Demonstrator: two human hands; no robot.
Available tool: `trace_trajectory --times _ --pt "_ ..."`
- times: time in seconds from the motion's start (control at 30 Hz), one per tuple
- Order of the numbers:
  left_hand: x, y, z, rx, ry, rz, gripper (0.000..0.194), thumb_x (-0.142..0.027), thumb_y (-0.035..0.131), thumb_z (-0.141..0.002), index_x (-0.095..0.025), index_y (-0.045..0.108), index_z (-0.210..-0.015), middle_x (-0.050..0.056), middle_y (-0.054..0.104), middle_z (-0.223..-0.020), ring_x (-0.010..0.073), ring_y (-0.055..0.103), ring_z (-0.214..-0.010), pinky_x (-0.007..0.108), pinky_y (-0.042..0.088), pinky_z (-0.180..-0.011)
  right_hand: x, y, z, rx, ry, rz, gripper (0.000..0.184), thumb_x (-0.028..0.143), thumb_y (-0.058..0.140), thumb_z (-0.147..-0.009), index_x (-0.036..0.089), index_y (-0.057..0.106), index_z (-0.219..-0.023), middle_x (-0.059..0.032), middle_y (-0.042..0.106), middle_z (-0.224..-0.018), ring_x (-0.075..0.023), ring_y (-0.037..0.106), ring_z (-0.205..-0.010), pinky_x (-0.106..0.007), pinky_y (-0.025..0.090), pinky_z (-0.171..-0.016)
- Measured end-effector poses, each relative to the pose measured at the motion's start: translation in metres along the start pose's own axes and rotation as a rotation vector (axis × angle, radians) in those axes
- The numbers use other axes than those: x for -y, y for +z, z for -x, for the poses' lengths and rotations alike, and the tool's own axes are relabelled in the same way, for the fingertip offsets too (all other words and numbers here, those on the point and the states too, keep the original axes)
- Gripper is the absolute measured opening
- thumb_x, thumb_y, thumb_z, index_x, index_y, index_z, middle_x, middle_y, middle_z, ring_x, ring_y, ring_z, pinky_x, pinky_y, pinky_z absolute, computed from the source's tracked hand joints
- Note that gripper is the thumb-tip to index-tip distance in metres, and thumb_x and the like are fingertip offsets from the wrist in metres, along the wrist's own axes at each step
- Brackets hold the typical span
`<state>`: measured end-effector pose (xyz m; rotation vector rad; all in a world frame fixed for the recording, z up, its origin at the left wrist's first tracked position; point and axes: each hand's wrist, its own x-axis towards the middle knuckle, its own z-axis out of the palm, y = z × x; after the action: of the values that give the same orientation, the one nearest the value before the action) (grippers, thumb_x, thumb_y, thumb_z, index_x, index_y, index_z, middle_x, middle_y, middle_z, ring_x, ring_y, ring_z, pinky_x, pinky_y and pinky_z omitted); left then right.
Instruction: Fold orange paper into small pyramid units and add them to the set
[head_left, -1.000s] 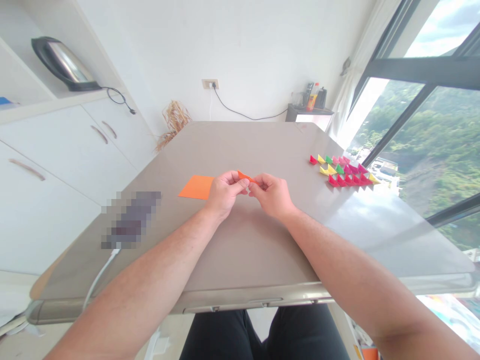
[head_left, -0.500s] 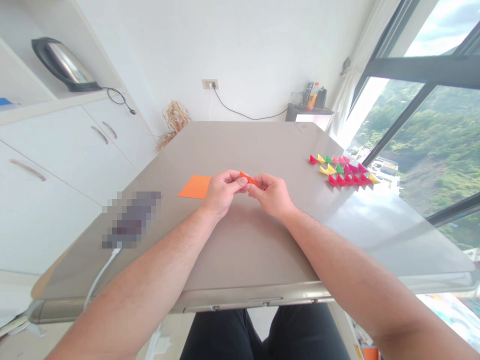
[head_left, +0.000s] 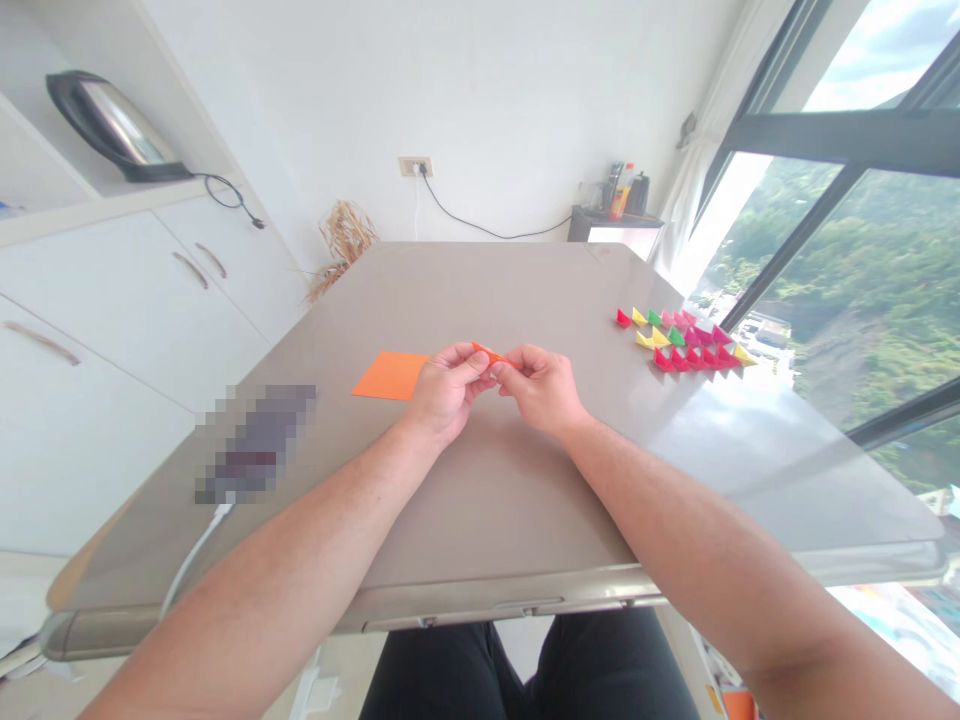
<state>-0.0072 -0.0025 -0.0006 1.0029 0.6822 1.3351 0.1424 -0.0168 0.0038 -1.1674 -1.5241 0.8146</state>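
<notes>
The grey-beige surface (head_left: 495,490) fills most of the head view, its near rim running across at 6 o'clock and its far edge meeting the white wall at 12 o'clock. At 3 o'clock a large dark-framed window (head_left: 847,140) shows green hillside. At 9 o'clock stand white cabinets (head_left: 97,330) with a shelf above, on which a dark electric kettle (head_left: 105,122) rests, its cord hanging off the shelf edge. No brand, label or lettering can be read on any of these; the bottles on the small stand (head_left: 615,222) at 1 o'clock are too small to make out.

Both bare forearms reach in from 6 o'clock and meet at the centre of the surface. The left hand (head_left: 444,390) and the right hand (head_left: 546,390) are held just above the surface, knuckles nearly touching. Between them is a small folded orange paper piece (head_left: 489,354): the left thumb and forefinger are pinched closed on its left end, and the right hand's fingers are closed on its right end, so it is held in the air, clear of the surface.

A flat orange paper square (head_left: 391,375) lies on the surface just beside the left hand, toward 9 o'clock. A blurred-out patch (head_left: 255,440) with a white cable (head_left: 191,565) leading off it sits toward 8 o'clock. Well apart, at 2 o'clock, a cluster of small folded paper pieces (head_left: 686,342) in red, pink, yellow and green lies in close rows.
</notes>
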Motion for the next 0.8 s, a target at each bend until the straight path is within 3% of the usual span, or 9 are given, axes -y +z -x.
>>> trace_trajectory --times 0.23,0.37,0.53,0.8 --pt "-0.0006 0.0039 0.0018 -0.022 0.005 -0.044 0.022 -0.031 0.086 -0.072 -0.017 0.069 -0.073 -0.001 0.062 -0.069 0.0114 0.059 -0.068 0.028 0.053 -0.068 0.0049 0.0004 0.0012 -0.039 -0.016 0.031 0.018 0.035 0.066 -0.082 0.021 0.065 -0.069 0.0016 0.065 -0.061 -0.0132 0.058 -0.059 -0.027 0.045 -0.058" --pt "-0.0012 0.0034 0.0035 -0.004 -0.01 -0.14 0.022 -0.032 0.085 -0.072 -0.017 0.071 -0.079 0.001 0.065 -0.075 0.012 0.06 -0.069 0.029 0.055 -0.067 0.0 0.0004 -0.0004 -0.044 0.034 -0.023 0.018 0.037 0.066 -0.083 0.021 0.067 -0.074 0.0005 0.067 -0.065 -0.0149 0.063 -0.063 -0.028 0.049 -0.06" --pt "0.0003 0.003 0.0027 -0.059 0.051 -0.206 0.019 -0.031 0.082 -0.073 -0.017 0.068 -0.074 0.001 0.066 -0.073 0.0118 0.06 -0.064 0.028 0.052 -0.064 -0.0007 0.0005 -0.0009 0.018 0.1 -0.062 0.019 0.039 0.068 -0.082 0.02 0.07 -0.078 -0.0016 0.071 -0.07 -0.0168 0.068 -0.066 -0.028 0.051 -0.061" --pt "0.0047 0.005 0.0003 -0.102 0.147 -0.25 0.015 -0.029 0.076 -0.076 -0.018 0.067 -0.073 0.0 0.064 -0.072 0.0127 0.06 -0.067 0.029 0.053 -0.067 0.0062 0.0022 0.0031 0.009 0.015 0.055 0.02 0.035 0.064 -0.083 0.021 0.063 -0.067 0.0016 0.064 -0.059 -0.0132 0.058 -0.057 -0.027 0.044 -0.056"
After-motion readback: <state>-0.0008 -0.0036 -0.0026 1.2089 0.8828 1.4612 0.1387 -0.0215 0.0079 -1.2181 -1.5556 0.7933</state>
